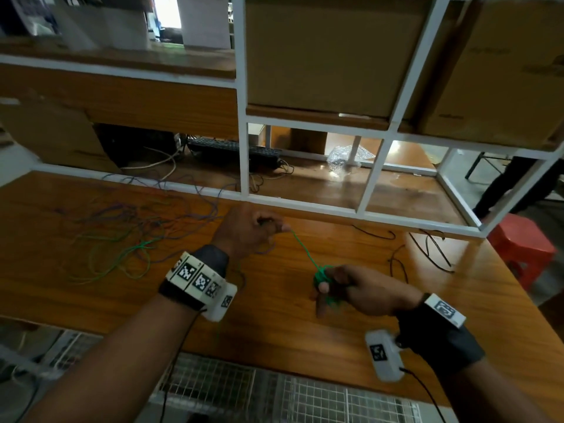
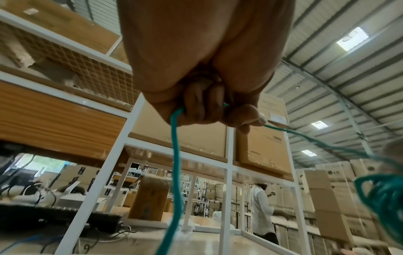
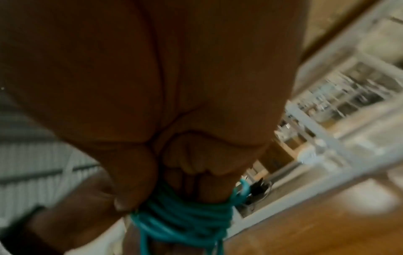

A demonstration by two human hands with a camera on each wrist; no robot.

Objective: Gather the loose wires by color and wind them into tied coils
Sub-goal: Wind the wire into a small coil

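A green wire [image 1: 305, 250] runs taut between my two hands above the wooden table [image 1: 274, 315]. My left hand [image 1: 268, 228] pinches it in curled fingers; in the left wrist view the green wire [image 2: 175, 155] hangs down from the left hand [image 2: 209, 112] and leads off right to the coil [image 2: 383, 198]. My right hand [image 1: 328, 286] holds the green coil [image 1: 322, 277], wound round its fingers; the right wrist view shows the coil [image 3: 181, 217] wrapped on the right hand [image 3: 165, 188]. A tangle of green and purple loose wires [image 1: 128, 233] lies left on the table.
Black wires [image 1: 427, 248] lie on the table's right part. A white-framed shelf [image 1: 244, 117] with cardboard boxes [image 1: 329, 53] stands behind, with a keyboard [image 1: 232, 151] and cables under it. A red stool [image 1: 522, 248] stands at the right. A person [image 2: 261, 212] is beyond the shelf.
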